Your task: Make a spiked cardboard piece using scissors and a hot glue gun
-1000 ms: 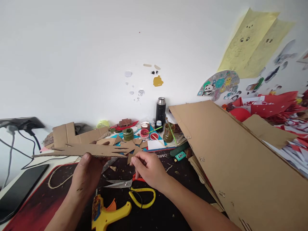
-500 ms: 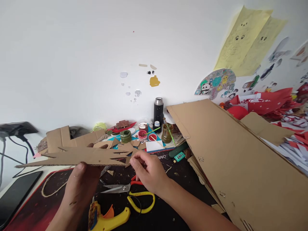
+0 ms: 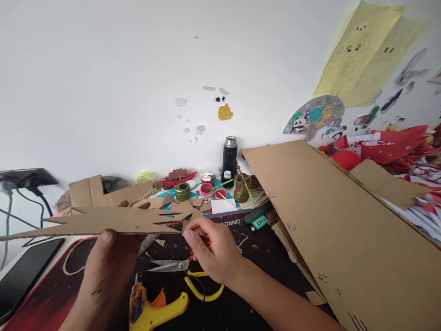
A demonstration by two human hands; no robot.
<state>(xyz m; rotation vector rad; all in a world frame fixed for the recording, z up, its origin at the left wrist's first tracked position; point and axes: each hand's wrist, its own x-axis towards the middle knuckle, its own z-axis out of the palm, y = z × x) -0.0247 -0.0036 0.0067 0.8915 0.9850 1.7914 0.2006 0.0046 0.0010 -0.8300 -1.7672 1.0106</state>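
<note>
My left hand point(image 3: 112, 257) grips a flat cardboard piece point(image 3: 113, 220) from below, thumb on the near edge and fingertips over the far one. Jagged points are cut into both its ends. Close to its right tip, my right hand point(image 3: 213, 248) is closed in a pinch; a small bit of cardboard shows by those fingers, but what they hold is unclear. Below lie scissors point(image 3: 172, 265) with red and yellow handles, partly behind my right hand. A yellow glue gun point(image 3: 160, 312) rests nearer to me.
A large cardboard sheet point(image 3: 330, 207) slants across the right side. Paint jars point(image 3: 182, 192), cardboard scraps and a black flask point(image 3: 229, 158) stand along the wall. A phone point(image 3: 31, 271) lies at left below a power strip point(image 3: 27, 177). Red and white paper point(image 3: 409, 151) is heaped far right.
The cardboard piece and my left hand have shifted left, widening the distance to my right hand. My right hand stays pinched. The whole view has turned slightly.
</note>
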